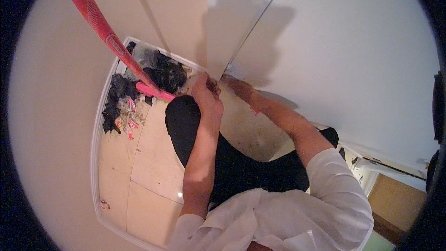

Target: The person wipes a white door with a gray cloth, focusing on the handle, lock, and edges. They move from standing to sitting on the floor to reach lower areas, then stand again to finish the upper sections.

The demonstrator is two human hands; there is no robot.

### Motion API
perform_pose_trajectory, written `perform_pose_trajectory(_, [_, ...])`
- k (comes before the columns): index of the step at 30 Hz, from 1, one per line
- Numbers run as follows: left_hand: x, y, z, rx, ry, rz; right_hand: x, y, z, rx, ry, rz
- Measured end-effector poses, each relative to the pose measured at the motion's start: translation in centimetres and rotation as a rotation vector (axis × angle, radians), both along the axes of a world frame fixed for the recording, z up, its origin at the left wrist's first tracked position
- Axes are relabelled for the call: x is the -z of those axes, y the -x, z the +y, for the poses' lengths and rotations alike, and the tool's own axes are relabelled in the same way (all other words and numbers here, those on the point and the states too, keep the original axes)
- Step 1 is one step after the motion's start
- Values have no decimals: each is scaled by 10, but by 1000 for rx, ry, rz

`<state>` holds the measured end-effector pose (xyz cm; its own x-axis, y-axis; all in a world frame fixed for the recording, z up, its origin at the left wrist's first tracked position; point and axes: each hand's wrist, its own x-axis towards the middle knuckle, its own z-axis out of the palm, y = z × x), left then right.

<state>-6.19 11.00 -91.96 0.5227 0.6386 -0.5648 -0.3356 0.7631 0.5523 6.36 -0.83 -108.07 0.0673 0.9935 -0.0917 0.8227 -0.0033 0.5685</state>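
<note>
My left hand (208, 92) is held low in front of my knee, with its fingers curled. Whether something small sits in those fingers cannot be made out. My right hand (235, 85) reaches to the foot of a white panel (334, 62), by the lower end of a dark narrow gap (256, 19). Its fingertips are hidden at the panel's edge. To the left of my hands a broom with a red handle (101, 26) leans against the wall, its pink head (153, 91) down on the floor, partly behind my black-clad knee (183, 122).
Crumpled black plastic bags (165, 76), torn red-and-white wrappers (131, 124) and loose dirt litter the tiled floor (156, 153) along the left corner. Another red scrap (255, 111) lies beneath my right forearm. White skirting (94, 160) edges the beige wall (55, 122).
</note>
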Motion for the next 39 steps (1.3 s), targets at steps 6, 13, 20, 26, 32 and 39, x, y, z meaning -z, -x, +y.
perform_pose_trajectory(6, [-12,-3,-4,4,56,69,14,-4,23,133,-69,562])
perform_pose_trajectory(13, [-3,-6,2,42,64,122,13,-3,-41,288,-111,1206])
perform_pose_trajectory(20, [-4,-9,-1,53,59,89,0,-11,-224,753,-75,1596])
perform_pose_trajectory(26, [0,-9,7,-8,52,93,-6,-12,-227,402,155,838])
perform_pose_trajectory(32, [-1,-9,5,9,69,164,-40,1,-71,153,-173,1247])
perform_pose_trajectory(39, [11,-11,1,43,13,174,-179,19,-57,42,-35,-12])
